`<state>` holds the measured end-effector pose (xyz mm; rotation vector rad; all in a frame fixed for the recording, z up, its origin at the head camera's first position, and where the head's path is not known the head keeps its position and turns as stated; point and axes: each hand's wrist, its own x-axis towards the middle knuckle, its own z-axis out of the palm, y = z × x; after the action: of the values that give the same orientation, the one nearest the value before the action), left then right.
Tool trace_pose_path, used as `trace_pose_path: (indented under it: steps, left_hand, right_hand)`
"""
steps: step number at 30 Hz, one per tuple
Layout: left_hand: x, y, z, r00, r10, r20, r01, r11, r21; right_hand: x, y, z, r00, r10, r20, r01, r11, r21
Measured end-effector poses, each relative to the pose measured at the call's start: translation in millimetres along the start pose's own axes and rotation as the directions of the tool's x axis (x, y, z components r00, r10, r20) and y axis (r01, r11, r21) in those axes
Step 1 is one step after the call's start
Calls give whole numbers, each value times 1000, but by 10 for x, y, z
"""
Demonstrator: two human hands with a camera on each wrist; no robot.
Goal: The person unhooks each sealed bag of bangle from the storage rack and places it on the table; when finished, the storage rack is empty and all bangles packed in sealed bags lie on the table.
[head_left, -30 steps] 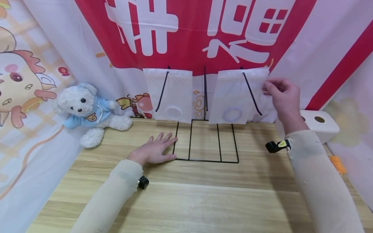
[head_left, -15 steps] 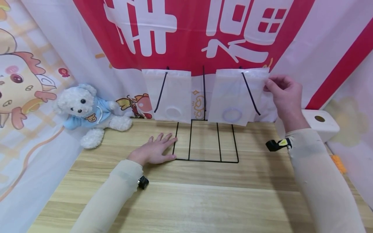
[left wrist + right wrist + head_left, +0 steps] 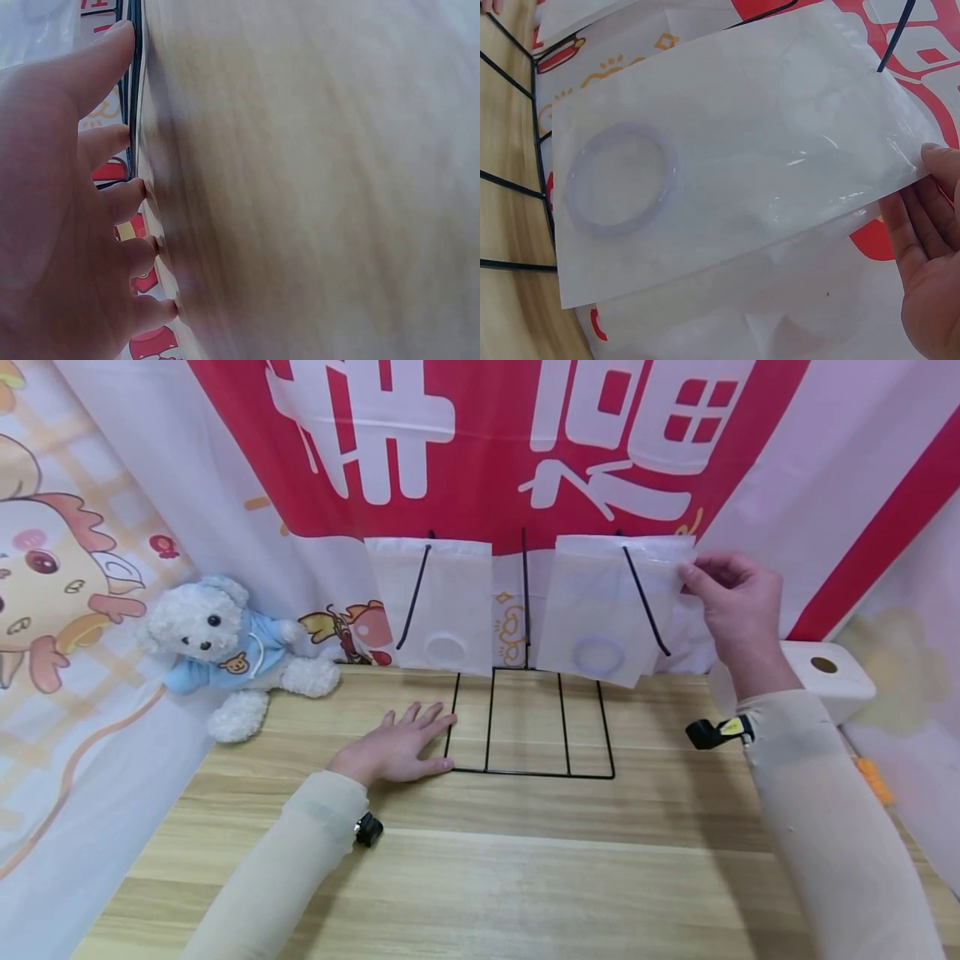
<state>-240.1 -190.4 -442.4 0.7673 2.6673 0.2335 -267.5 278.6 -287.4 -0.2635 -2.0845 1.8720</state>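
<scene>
The right hand [image 3: 731, 602] holds a pinch grip on the upper corner of the clear bag [image 3: 600, 606] hanging on the wire rack [image 3: 525, 727]. The left hand [image 3: 397, 750] lies flat, fingers straight, on the worktop [image 3: 480, 877] against the rack base.

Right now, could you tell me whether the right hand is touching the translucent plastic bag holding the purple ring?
Touching: the head view shows the right hand pinching the translucent plastic bag's top corner.

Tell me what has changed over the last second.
Very little. The right hand shifted slightly right and up, still pinching the top corner of the right bag with the purple ring, and the bag swung a touch with it. The left hand stayed flat on the table by the wire rack; the left bag and teddy bear did not move.
</scene>
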Motion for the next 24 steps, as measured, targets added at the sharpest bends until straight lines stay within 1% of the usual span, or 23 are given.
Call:
trace_pose_path:
  steps: [2, 7, 12, 18, 24]
  left_hand:
    - [2, -5, 6, 1000, 1, -1, -1, 1000, -2]
    - [7, -15, 15, 1000, 4, -5, -4, 1000, 0]
    - [9, -23, 19, 1000, 7, -7, -7, 1000, 5]
    - [0, -9, 7, 1000, 8, -4, -8, 1000, 9]
    - [-12, 3, -5, 1000, 12, -9, -12, 1000, 9]
  right_hand:
    - [-5, -4, -7, 1000, 0, 5, 0, 1000, 2]
    - [-8, 1, -20, 1000, -28, 11, 27, 1000, 15]
    - [-14, 5, -12, 999, -46, 1, 46, 999, -17]
    - [-29, 16, 1, 996, -91, -18, 90, 995, -51]
    - [-62, 23, -8, 992, -120, -26, 118, 991, -61]
